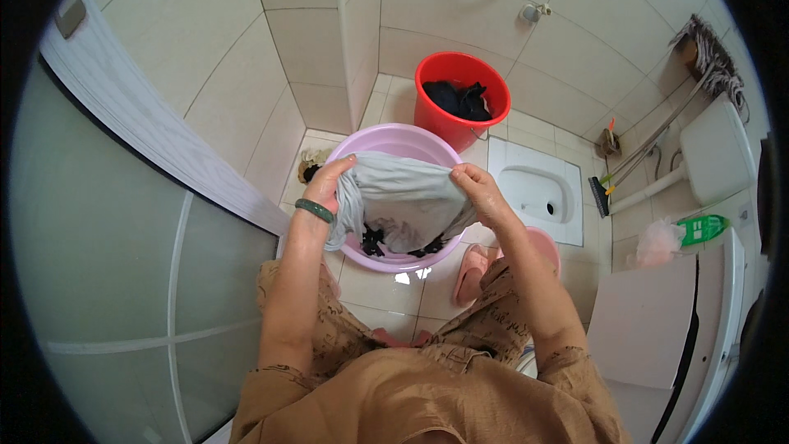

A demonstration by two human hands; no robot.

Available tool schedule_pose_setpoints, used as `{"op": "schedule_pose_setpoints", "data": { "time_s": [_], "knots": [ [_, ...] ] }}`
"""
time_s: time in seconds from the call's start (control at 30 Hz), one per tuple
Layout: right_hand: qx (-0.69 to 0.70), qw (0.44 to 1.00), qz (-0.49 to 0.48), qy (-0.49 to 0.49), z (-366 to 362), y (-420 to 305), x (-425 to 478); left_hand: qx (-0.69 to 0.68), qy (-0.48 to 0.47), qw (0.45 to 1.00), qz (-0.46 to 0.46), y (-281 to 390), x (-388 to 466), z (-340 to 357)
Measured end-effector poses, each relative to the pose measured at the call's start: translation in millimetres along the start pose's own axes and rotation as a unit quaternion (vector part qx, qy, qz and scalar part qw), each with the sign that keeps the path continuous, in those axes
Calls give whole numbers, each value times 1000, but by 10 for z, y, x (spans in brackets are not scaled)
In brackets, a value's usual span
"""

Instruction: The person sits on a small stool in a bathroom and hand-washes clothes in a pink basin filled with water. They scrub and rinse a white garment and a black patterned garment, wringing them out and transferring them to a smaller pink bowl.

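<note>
A wet, pale grey cloth garment (pixel 410 197) is stretched between my two hands above a round lilac plastic basin (pixel 394 133). My left hand (pixel 330 184), with a green bangle at the wrist, grips its bunched left side. At the upper right corner, my right hand (pixel 479 191) pinches the fabric between thumb and fingers. The garment's lower part hangs down into the basin. Black cloth or a black pattern (pixel 372 240) shows at its lower edge; which of the two I cannot tell.
Behind the basin stands a red bucket (pixel 447 129) with dark clothes. A squat toilet (pixel 536 191) is at the right, a pink basin (pixel 545 246) near my right leg. Small cloths (pixel 310 163) lie left on the wet tiles. A floor squeegee (pixel 598 197) and a mop (pixel 709 55) lean farther right.
</note>
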State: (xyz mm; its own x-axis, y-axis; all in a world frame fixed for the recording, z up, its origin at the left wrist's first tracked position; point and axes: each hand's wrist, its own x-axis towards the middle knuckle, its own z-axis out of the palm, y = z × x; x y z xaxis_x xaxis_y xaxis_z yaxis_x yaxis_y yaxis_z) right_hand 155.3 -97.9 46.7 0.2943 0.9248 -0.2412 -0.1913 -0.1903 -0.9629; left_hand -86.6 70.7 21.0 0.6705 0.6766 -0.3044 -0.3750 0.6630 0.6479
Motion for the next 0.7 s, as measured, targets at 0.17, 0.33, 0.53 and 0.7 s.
{"op": "schedule_pose_setpoints", "data": {
  "time_s": [0.17,0.33,0.53,0.7],
  "knots": [
    [-402,894,-168,-101,77,-167,-167,17,36,997,67,3,110,-179],
    [-128,988,-87,-28,-60,-137,75,455,45,863,214,-148,-44,83],
    [-187,944,-170,212,34,297,433,225,-102,961,124,-598,126,80],
    [-385,865,-322,13,1139,608,-157,-11,98,991,-94,-1084,319,-136]
  ]
}}
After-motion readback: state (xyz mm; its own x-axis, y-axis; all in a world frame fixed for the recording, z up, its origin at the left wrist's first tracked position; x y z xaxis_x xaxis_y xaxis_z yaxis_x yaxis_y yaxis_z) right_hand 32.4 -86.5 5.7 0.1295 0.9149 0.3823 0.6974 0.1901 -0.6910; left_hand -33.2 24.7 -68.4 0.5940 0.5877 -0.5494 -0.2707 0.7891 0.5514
